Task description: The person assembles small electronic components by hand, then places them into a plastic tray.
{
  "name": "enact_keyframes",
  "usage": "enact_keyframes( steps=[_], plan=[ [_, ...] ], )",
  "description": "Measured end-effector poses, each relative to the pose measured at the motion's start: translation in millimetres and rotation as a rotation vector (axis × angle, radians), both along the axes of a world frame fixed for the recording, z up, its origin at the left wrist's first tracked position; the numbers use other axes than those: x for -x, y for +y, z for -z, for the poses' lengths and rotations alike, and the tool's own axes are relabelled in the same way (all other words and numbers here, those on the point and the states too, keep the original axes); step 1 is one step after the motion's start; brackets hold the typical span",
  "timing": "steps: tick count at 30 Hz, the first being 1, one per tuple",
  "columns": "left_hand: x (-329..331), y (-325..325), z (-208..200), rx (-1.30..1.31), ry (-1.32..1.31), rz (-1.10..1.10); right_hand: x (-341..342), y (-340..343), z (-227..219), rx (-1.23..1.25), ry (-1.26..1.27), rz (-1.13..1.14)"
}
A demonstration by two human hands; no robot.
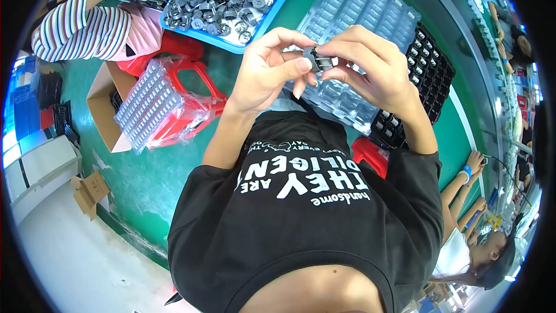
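Note:
A small dark grey part with a round cap and a shiny metal side (321, 60) is held up between my two hands. My left hand (269, 69) pinches its capped end between thumb and fingers. My right hand (370, 66) grips the other end with its fingertips. Just beyond my left hand, a blue tray (231, 45) is heaped with loose grey round parts (229, 0) of similar look. Under and behind my right hand lies a stack of clear plastic blister trays (362, 3). The fingers hide some of the held part.
A black compartment tray (431, 75) with small pieces sits right of the blister trays. On the left, a bagged white tray (147, 104) rests on a red stool (202, 81) beside a cardboard box (104, 104). People work at the left and right.

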State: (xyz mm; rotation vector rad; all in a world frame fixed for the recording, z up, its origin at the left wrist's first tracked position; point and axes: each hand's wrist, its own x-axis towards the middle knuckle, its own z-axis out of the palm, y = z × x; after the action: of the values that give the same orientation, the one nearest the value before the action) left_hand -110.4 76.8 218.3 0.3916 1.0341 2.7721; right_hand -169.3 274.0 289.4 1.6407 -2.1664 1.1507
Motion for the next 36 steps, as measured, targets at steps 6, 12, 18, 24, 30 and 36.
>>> enact_keyframes(
  steps=[6, 12, 18, 24, 30, 36],
  plan=[
    [0.8, 0.9, -0.3, -0.014, 0.002, 0.011, -0.8, 0.9, 1.9, 0.004, -0.053, 0.01],
    [0.0, 1.4, 0.3, -0.023, 0.018, 0.012, 0.4, 2.5, 2.4, 0.009, -0.194, 0.003],
    [-0.2, 0.2, 1.3, -0.024, 0.026, -0.003, 1.6, 2.6, 10.7, 0.049, -0.383, -0.013],
    [0.2, -1.9, 1.3, 0.002, 0.013, -0.015, 1.7, 1.0, 16.7, 0.082, -0.502, -0.019],
    [-0.2, -2.6, 0.1, 0.006, 0.017, -0.018, 0.9, 0.2, 17.0, 0.094, -0.485, -0.006],
    [0.5, -3.8, 3.4, 0.057, 0.045, -0.017, -0.7, -0.6, 16.0, 0.108, -0.395, -0.002]
  ],
)
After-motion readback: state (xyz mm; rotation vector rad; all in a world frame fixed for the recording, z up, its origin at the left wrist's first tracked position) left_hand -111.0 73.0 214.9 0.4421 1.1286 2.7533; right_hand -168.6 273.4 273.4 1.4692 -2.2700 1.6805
